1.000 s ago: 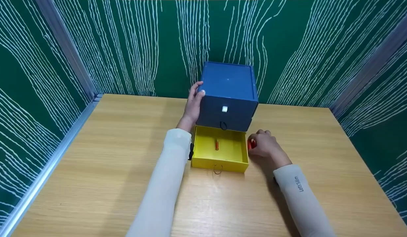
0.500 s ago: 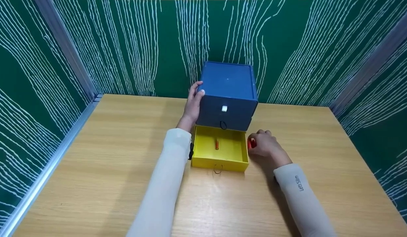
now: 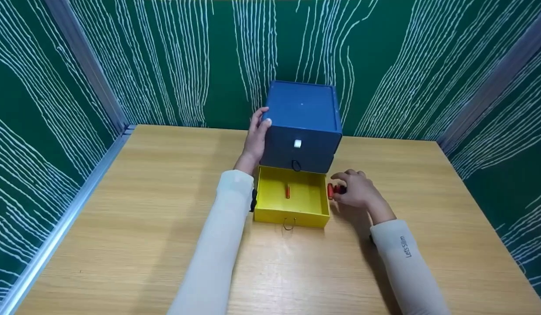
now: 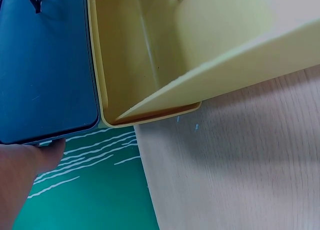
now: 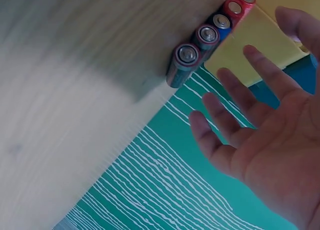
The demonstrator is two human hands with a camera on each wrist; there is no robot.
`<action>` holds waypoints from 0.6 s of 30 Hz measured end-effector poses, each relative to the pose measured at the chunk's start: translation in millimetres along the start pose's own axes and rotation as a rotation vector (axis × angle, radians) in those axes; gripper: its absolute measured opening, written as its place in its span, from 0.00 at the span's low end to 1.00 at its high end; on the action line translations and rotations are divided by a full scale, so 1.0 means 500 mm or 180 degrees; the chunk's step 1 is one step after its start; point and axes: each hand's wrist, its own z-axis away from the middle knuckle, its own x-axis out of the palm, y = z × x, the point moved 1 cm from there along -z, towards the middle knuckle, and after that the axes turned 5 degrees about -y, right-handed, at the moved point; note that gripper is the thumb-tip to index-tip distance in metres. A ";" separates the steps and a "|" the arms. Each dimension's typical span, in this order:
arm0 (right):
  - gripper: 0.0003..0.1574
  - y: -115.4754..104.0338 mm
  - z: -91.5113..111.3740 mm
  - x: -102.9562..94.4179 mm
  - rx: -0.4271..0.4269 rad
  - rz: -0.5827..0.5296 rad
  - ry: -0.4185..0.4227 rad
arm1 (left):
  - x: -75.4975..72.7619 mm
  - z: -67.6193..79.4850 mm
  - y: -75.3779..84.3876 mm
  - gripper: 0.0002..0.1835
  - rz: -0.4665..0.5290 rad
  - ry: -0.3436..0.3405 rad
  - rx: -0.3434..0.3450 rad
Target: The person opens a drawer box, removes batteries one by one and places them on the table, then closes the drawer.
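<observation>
A yellow drawer [image 3: 292, 218] is pulled out at the bottom of a dark blue drawer box [image 3: 303, 107]. Inside the drawer lies one orange-red battery [image 3: 287, 191]. My left hand [image 3: 255, 142] rests along the left side of the box, fingertips at its top edge. To the right of the drawer, my right hand [image 3: 357, 190] hovers with fingers spread, nothing held. Several batteries [image 5: 207, 33] stand in a row along the drawer's outer wall in the right wrist view, some red, one blue, others dark. From the head, a red battery [image 3: 330, 191] shows between hand and drawer.
All of this stands on a wooden table [image 3: 143, 210]. Green panels with white wavy lines [image 3: 165, 57] rise behind the box and on both sides. A white knob [image 3: 298, 143] and a dark loop [image 3: 296, 165] mark the box's front.
My right hand has let go of a red battery beside the drawer and drawn slightly right, its fingers opening. My left hand and the drawer keep their places.
</observation>
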 end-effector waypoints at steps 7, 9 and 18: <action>0.33 -0.002 0.011 -0.005 -0.0029 -0.0125 0.0017 | -0.001 -0.009 -0.024 0.19 -0.0065 0.0040 0.0063; 0.33 -0.002 0.014 -0.006 -0.0017 -0.0163 0.0007 | 0.000 -0.007 -0.021 0.19 -0.0068 0.0043 0.0047; 0.31 -0.001 0.021 -0.013 -0.0046 -0.0263 0.0014 | 0.006 0.021 0.029 0.22 -0.0133 0.0015 -0.0022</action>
